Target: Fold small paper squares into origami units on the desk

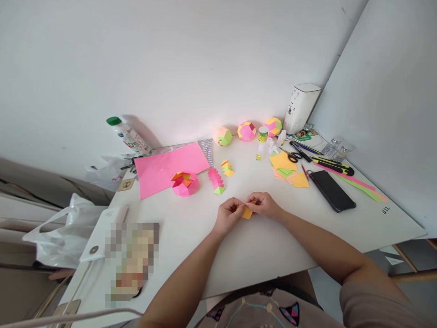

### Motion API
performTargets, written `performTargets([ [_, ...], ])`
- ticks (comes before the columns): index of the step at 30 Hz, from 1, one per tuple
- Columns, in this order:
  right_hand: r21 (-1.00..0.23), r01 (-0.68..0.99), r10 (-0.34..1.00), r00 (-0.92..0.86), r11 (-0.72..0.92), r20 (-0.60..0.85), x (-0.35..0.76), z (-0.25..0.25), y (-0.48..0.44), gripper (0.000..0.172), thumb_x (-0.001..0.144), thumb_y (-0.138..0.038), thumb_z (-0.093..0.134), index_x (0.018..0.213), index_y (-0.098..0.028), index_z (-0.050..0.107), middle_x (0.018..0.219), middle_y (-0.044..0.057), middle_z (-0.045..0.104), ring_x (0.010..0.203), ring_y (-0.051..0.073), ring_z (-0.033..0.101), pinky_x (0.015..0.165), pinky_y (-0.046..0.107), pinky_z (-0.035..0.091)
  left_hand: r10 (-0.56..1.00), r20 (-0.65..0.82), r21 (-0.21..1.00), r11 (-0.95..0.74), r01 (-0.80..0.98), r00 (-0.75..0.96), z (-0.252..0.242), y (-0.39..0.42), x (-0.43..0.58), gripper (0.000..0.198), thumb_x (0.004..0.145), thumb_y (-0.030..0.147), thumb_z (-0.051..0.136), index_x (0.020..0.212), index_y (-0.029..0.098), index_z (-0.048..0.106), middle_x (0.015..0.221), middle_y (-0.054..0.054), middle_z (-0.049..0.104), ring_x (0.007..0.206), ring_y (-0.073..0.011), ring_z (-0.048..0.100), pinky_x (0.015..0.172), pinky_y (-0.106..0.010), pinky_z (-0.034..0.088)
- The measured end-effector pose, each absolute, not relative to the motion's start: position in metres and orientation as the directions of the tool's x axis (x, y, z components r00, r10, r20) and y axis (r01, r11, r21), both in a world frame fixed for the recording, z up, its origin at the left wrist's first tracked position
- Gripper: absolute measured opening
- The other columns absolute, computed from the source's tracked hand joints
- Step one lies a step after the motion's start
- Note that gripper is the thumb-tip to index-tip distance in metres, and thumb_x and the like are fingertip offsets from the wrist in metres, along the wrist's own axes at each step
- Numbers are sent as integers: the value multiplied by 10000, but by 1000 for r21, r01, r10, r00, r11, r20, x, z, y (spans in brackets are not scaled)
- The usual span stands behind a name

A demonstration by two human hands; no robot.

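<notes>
My left hand [229,214] and my right hand [265,205] meet over the white table [259,250], both pinching a small folded orange paper piece [247,212] between their fingertips. Just beyond my hands lies a row of folded pink and green paper units [216,180] and a few loose orange and green units [227,168]. A half-built pink and orange paper bowl shape [185,183] sits further left on the table.
A pink paper sheet [169,166], a stack of coloured squares [287,170], scissors [292,156], a black phone [332,190], cutters [336,166], glue [262,137], three paper balls [246,131], a bottle [128,135], a white device [302,107] and plastic bags [64,237] surround the work spot.
</notes>
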State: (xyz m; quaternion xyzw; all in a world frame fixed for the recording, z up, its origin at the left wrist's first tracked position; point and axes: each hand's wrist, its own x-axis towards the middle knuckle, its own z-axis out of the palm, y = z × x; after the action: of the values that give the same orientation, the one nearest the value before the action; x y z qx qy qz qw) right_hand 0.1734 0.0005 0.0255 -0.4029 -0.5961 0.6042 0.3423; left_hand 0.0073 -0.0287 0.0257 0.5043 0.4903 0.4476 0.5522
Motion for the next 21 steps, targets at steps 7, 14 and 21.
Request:
performTargets([
  [7,-994,-19,926,-367,-106,-92,175,27,4,86,753,-234,557,708,-167,529,548,-25,581,463,95,523,466,232,447,985,-160,980,167,-113,62,25,-27,5,190,706,330,616,642,158,566,599,28,518,538,-87,471,500,-207,377],
  [14,-995,-40,915,-397,-94,-70,175,27,4,119,781,-277,558,743,-171,520,589,-13,608,488,95,526,491,237,443,981,-168,973,181,-145,101,25,-26,3,199,715,349,616,689,160,559,632,19,524,561,-95,486,511,-212,398],
  [21,-995,49,906,-410,-89,-101,174,28,3,107,771,-261,561,730,-168,531,591,-11,609,490,93,531,485,224,424,977,-174,982,183,-57,124,22,-25,5,194,726,337,598,680,156,544,617,20,513,535,-83,462,480,-195,365],
])
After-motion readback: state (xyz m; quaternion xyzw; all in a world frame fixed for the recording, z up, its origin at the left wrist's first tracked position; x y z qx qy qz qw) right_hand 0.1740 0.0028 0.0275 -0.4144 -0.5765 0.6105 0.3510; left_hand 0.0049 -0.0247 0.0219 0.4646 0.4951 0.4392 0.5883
